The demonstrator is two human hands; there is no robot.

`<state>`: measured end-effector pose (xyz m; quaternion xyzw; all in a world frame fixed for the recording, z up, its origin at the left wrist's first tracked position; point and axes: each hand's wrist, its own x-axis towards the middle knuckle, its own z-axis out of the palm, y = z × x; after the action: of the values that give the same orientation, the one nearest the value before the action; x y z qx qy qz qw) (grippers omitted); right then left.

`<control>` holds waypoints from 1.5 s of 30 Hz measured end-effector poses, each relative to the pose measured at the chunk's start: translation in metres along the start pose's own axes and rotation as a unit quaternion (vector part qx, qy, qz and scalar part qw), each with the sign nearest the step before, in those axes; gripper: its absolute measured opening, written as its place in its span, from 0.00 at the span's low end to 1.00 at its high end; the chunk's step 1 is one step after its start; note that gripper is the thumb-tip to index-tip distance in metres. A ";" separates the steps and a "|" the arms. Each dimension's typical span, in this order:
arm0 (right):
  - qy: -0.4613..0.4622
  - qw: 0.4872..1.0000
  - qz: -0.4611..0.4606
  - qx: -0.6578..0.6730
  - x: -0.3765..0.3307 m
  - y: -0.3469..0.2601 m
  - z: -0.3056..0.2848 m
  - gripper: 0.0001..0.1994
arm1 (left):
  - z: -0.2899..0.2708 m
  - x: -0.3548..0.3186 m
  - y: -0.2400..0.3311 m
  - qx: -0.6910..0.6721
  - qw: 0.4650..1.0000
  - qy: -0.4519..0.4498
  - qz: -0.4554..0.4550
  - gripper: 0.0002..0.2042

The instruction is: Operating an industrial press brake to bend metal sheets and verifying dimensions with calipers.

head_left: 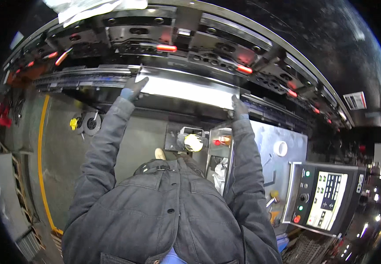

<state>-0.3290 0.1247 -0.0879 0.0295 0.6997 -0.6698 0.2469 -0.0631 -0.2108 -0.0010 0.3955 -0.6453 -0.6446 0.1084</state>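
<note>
A long, shiny sheet-metal piece (186, 91) lies in the bending machine (225, 48), its near face glaring white. My left hand (134, 86), in a dark glove, grips the left end of the piece, thumb on top. At the other end my right hand (239, 108), gloved too, is closed round the right edge. Both forearms reach forward in dark sleeves. The fingers under the metal are hidden. Behind the piece runs the row of upper tool clamps, with red-lit handles (167, 48).
A control panel (327, 198) with a lit screen stands at the right. Beside my right arm is a metal table (283, 149) with a white tape roll (280, 148). A foot pedal unit (192, 140) sits on the floor below. A yellow floor line (42, 163) runs along the left.
</note>
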 end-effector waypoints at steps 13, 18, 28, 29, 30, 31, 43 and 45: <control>-0.002 0.999 -0.007 -0.046 0.027 0.008 -0.045 0.19 | 0.023 -0.012 0.018 0.030 0.998 0.048 -0.015 0.25; -0.023 0.995 0.003 -0.092 -0.043 -0.049 0.022 0.17 | 0.013 -0.021 0.017 0.048 0.997 0.062 -0.018 0.22; -0.025 0.999 0.000 -0.025 -0.070 -0.074 0.030 0.19 | 0.013 -0.022 0.024 -0.001 0.999 0.032 0.012 0.22; -0.031 0.998 0.018 -0.046 -0.077 -0.084 0.033 0.19 | 0.010 -0.019 0.024 0.003 1.000 0.009 -0.001 0.24; -0.035 0.996 0.037 -0.067 -0.086 -0.097 0.037 0.20 | 0.007 -0.016 0.023 0.007 1.000 -0.016 -0.014 0.25; -0.040 0.994 0.056 -0.087 -0.092 -0.108 0.040 0.21 | 0.003 -0.012 0.023 0.011 0.999 -0.040 -0.027 0.27; -0.041 0.986 0.041 0.155 -0.067 -0.105 0.010 0.24 | -0.013 -0.040 0.048 -0.262 0.964 -0.024 -0.039 0.39; -0.051 0.982 0.040 0.175 -0.067 -0.108 0.015 0.23 | -0.010 -0.033 0.046 -0.265 0.964 -0.022 -0.025 0.38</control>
<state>-0.3060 0.1187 0.0373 0.0665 0.5568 -0.7718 0.2999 -0.0522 -0.2033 0.0549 0.3545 -0.4438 -0.8034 0.1788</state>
